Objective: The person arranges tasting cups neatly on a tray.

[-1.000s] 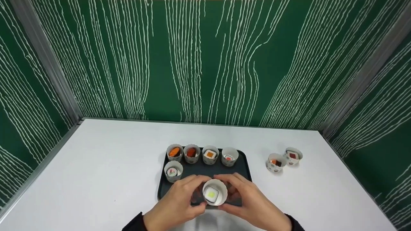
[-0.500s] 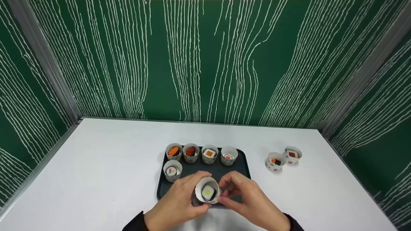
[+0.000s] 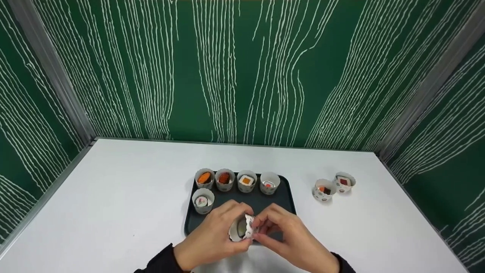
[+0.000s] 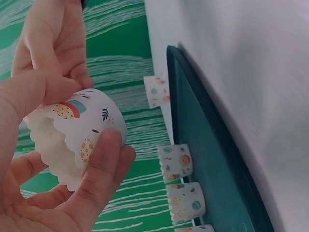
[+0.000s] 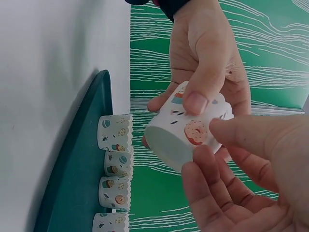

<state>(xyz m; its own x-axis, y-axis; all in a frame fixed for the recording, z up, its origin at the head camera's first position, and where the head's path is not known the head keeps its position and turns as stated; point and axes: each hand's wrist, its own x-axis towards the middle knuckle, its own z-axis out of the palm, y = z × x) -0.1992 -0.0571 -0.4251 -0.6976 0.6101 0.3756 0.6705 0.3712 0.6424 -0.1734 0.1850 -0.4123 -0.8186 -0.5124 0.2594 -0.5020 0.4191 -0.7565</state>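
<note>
Paper cup (image 3: pixel 241 228) with a sushi piece inside was tipped on its side, held in the air between both hands just above the near edge of the dark tray (image 3: pixel 283 195). Left hand (image 3: pixel 212 237) gripped it with thumb and fingers (image 4: pixel 104 164) curled round its patterned wall; right hand (image 3: pixel 288 237) pinched its scalloped rim with fingers (image 5: pixel 251 140) bent. Beyond the fingers, four filled cups (image 3: pixel 238 181) stood in a row along the far side of the tray, and another cup (image 3: pixel 202 199) stood just left of the left hand. Well to the right of the fingers, two cups (image 3: pixel 333 186) stood side by side on the white surface (image 3: pixel 125 204).
</note>
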